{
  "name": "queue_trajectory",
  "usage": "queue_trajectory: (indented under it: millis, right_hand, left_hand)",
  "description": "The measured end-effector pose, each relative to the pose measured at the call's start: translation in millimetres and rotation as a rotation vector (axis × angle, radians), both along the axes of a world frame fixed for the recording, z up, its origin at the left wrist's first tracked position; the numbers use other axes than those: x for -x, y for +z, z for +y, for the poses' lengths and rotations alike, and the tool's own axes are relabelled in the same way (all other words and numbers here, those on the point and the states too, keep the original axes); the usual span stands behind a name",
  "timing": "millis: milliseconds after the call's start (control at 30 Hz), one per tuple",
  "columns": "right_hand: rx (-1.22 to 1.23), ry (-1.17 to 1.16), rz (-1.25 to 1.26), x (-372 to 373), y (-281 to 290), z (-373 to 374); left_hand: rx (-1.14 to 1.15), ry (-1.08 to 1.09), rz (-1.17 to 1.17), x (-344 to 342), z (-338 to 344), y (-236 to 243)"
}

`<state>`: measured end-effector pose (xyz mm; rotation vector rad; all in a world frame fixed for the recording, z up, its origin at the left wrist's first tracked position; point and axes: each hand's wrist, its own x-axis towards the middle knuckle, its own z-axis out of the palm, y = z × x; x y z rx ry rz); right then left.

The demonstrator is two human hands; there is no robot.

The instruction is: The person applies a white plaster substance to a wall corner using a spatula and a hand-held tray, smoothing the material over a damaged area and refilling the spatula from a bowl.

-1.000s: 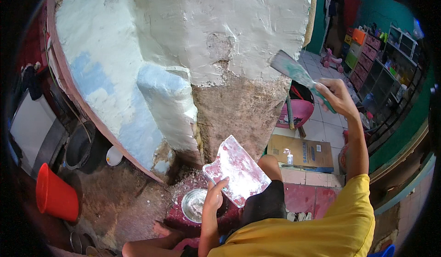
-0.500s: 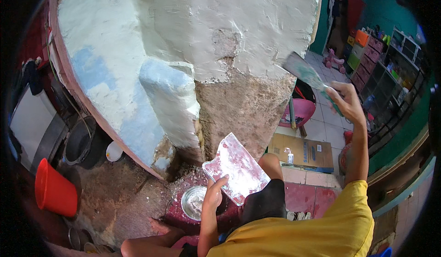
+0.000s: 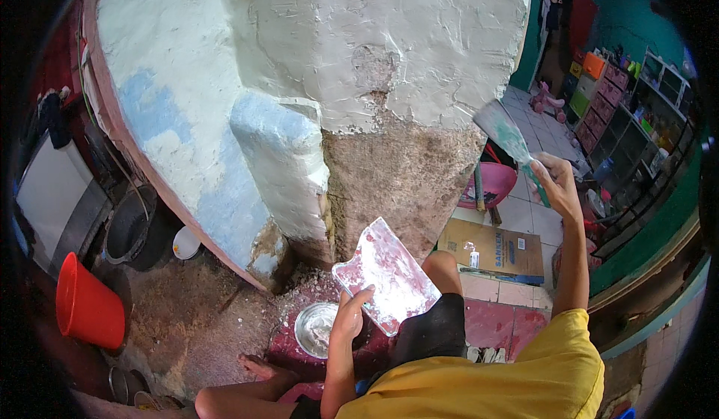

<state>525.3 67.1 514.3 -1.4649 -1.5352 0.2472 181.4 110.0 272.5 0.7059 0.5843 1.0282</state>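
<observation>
My left hand (image 3: pixel 352 307) grips a pinkish board (image 3: pixel 386 277) smeared with white paste, tilted over my lap. A round metal bowl (image 3: pixel 314 329) holding whitish paste sits on the red floor just left of it. My right hand (image 3: pixel 554 183) is closed on a wide putty knife (image 3: pixel 505 131) with a green handle and paste-marked blade, whose tip is at the right edge of the wall (image 3: pixel 374 67); I cannot tell whether it touches. The wall's upper part has rough pale plaster, its lower part bare, mottled surface, and a blue-and-white section (image 3: pixel 165 134) stands at the left.
At the left are a red bucket (image 3: pixel 88 299), a black tub (image 3: pixel 123 235), a white lid (image 3: pixel 185 247) and leaning panels (image 3: pixel 52 194). To the right lie flattened cardboard (image 3: pixel 487 254), a pink chair (image 3: pixel 494 187), shelves (image 3: pixel 659 82), drawers (image 3: pixel 599 112) and a pink toy (image 3: pixel 547 101).
My right hand and the putty knife have moved downward along the wall's right edge. My left hand and the board have stayed nearly in place.
</observation>
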Motion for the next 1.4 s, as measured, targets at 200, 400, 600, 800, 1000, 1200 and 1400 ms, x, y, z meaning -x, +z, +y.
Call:
queue_trajectory:
  millis: [200, 400, 600, 800, 1000, 1200, 1400]
  right_hand:
    - [-0.039, -0.031, -0.040, 23.1, 5.5, 36.3]
    - [-0.041, -0.102, 0.004, -8.4, -26.0, 13.5]
    - [-0.092, -0.018, 0.055, 10.9, -22.1, 19.3]
    - [-0.090, -0.040, 0.063, 0.8, -26.5, 41.5]
    - [-0.078, -0.141, 0.122, -12.4, -43.1, -3.5]
    - [0.084, 0.207, 0.027, 37.4, -26.2, 6.8]
    - [0.503, 0.616, 0.065, 70.4, -90.1, 40.1]
  left_hand:
    - [0.050, 0.019, 0.003, -2.2, -0.5, -9.0]
    - [0.077, 0.044, -0.010, -0.6, 0.6, -12.6]
    - [0.067, 0.016, 0.016, 0.5, 1.7, -15.7]
    - [0.050, 0.030, 0.003, 2.9, 2.6, -15.8]
    - [0.040, 0.052, -0.030, -0.1, 2.1, -3.3]
    - [0.131, 0.051, -0.165, 7.0, -2.5, 3.3]
    - [0.217, -0.003, -0.160, 29.7, -5.7, 30.4]
